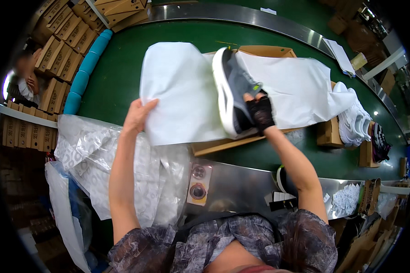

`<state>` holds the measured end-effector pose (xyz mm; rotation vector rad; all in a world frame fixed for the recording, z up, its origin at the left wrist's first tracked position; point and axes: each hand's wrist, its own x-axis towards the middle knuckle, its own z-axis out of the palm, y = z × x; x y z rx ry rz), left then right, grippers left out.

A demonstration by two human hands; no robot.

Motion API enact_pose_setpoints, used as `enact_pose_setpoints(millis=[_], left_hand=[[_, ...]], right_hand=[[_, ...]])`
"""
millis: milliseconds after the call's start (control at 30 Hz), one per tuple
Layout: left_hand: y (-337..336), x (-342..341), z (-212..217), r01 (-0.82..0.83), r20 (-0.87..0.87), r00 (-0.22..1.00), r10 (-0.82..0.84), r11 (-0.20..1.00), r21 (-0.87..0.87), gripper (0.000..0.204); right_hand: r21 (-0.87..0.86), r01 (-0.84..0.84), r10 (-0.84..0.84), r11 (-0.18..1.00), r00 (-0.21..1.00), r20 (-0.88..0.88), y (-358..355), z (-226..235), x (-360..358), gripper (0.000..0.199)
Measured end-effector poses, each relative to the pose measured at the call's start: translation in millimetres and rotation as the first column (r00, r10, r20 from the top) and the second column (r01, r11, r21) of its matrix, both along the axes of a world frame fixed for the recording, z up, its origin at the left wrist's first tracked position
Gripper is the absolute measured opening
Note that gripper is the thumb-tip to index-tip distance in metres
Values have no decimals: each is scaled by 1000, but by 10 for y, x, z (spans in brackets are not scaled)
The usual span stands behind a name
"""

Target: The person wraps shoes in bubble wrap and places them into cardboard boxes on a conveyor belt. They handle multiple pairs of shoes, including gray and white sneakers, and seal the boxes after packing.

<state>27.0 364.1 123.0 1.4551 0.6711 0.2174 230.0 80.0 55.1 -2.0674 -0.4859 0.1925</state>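
Note:
My bare left hand [140, 115] pinches the left edge of a sheet of white wrapping paper [181, 93], which spreads over an open brown shoebox [223, 146]. In a black fingerless glove, my right hand [261, 113] grips a dark grey sneaker [238, 75] with a thick white sole. The sneaker lies on its side across the middle of the paper, toe pointing away from me. Right of it, more paper covers the box and hangs past its far right corner. What lies under the paper is hidden.
Plastic packaging [109, 159] and a phone [199, 184] lie near me. White sneakers [351, 116] rest on a box at right; paper slips [346, 200] lie nearer. Stacked shoeboxes [64, 27] and a teal padded rail [87, 63] line the left, where another person [29, 77] is.

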Motion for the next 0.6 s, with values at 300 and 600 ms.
enact_pose_setpoints(millis=[300,600], left_hand=[[-793,873,-188,153,179,975,-134,984,-95,28],[-1034,1056,-1077,175,0,956,-293,571,802,43]], right_hand=[[446,-72,267,892,880,-392,805,-439,-704,18],[-420,-134,371,898,745,554,-330,-228,-323,45]])
